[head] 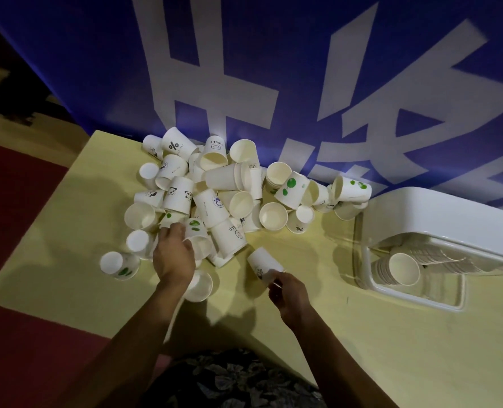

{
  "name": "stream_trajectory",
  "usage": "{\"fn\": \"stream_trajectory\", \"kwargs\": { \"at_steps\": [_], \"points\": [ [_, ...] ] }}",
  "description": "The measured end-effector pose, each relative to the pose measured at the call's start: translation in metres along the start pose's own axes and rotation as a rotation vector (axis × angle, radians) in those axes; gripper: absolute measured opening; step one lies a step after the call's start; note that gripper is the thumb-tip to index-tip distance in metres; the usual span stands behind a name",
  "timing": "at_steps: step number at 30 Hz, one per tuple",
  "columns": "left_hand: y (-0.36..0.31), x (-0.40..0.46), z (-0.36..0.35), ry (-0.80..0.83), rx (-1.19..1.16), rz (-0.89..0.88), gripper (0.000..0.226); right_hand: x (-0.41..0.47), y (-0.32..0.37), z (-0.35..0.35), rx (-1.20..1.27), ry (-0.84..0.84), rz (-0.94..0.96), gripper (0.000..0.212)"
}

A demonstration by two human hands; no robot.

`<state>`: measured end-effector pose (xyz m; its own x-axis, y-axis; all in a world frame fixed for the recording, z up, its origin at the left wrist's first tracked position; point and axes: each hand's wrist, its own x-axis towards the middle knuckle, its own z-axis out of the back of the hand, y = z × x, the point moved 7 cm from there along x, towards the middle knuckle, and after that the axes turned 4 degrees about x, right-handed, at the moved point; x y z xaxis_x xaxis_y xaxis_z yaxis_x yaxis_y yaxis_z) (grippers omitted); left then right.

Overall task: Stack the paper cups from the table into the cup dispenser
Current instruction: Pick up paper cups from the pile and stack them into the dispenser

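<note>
A heap of several white paper cups [221, 187], some printed with pandas, green spots or a percent sign, covers the far middle of the yellow table [362, 348]. My left hand [172, 254] reaches into the near side of the heap, its fingers curled round a cup with green spots [196, 231]. My right hand [288, 293] grips the rim end of a single panda-print cup [260, 262], which lies tilted just in front of the heap. The white cup dispenser [432, 219] lies at the right, with a row of nested cups [403, 269] showing in its open end.
A blue banner with large white characters [244, 69] hangs right behind the table. Red floor [18, 187] shows past the table's left edge. One loose cup [120, 265] lies apart at the left. Bare tabletop lies between my right hand and the dispenser.
</note>
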<state>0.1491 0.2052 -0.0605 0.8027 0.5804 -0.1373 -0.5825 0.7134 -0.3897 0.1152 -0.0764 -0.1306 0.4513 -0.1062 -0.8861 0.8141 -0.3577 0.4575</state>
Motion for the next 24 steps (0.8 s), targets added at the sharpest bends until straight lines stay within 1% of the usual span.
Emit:
{"fn": "stream_trajectory", "kwargs": {
  "at_steps": [2,3,4,6,10,13,16,19,21,24],
  "points": [
    [-0.005,-0.002,0.018,-0.087,-0.043,-0.051,0.019,-0.003,0.008,0.006,-0.090,-0.017,0.124,0.007],
    [-0.010,-0.005,0.027,-0.123,-0.064,-0.089,0.017,-0.006,0.015,0.010,-0.151,-0.032,0.212,0.004],
    [-0.016,-0.008,0.034,-0.151,-0.086,-0.141,0.016,-0.009,0.021,0.013,-0.210,-0.046,0.303,0.010],
    [-0.036,-0.017,0.043,-0.146,-0.133,-0.247,0.016,-0.018,0.033,0.020,-0.324,-0.069,0.469,0.011],
    [-0.084,-0.040,0.036,-0.046,-0.160,-0.327,0.022,-0.034,0.058,0.042,-0.551,-0.136,0.722,0.011],
    [-0.123,-0.058,0.022,0.015,-0.177,-0.414,0.021,-0.050,0.082,0.070,-0.655,-0.207,0.891,0.012],
    [-0.161,-0.078,0.007,0.062,-0.247,-0.461,0.018,-0.070,0.108,0.107,-0.667,-0.287,1.041,0.015],
    [-0.197,-0.099,-0.017,0.169,-0.337,-0.475,0.020,-0.091,0.135,0.147,-0.625,-0.352,1.165,0.014],
    [-0.219,-0.112,-0.031,0.254,-0.387,-0.466,0.020,-0.103,0.152,0.172,-0.672,-0.407,1.268,0.015],
    [-0.249,-0.134,-0.042,0.310,-0.441,-0.451,0.016,-0.114,0.171,0.206,-0.774,-0.512,1.372,0.016]
  ]
}}
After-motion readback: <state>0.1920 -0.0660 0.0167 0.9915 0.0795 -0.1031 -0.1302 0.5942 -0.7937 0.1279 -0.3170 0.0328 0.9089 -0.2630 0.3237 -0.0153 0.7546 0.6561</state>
